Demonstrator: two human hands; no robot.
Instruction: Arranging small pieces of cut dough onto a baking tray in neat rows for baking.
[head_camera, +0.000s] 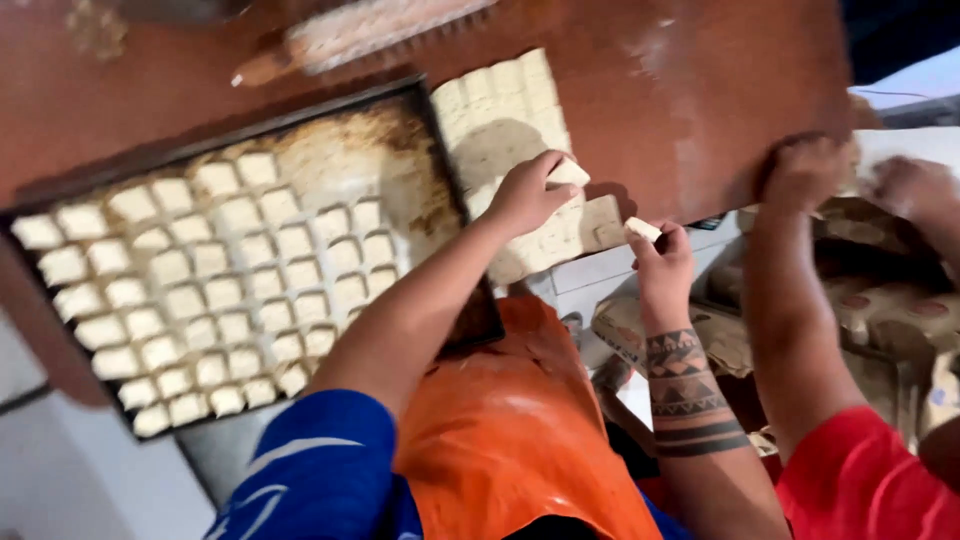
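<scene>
Reddish-brown and dusted with flour, the worktop carries a dark baking tray along its near left edge, filled in rows with small pale dough squares set slightly apart, seemingly so they do not stick together. Just beside the tray's right edge lies a cut dough sheet, scored into the same squares, which keeps the pieces close to the tray. The left hand rests on this sheet with its fingers closed around one dough piece at the near edge of the worktop. The right hand, on a tattooed forearm, pinches another small piece just off that edge. A rolling pin lies at the far edge. At the right edge, a co-worker's hand, from a red sleeve, presses on the worktop.
</scene>
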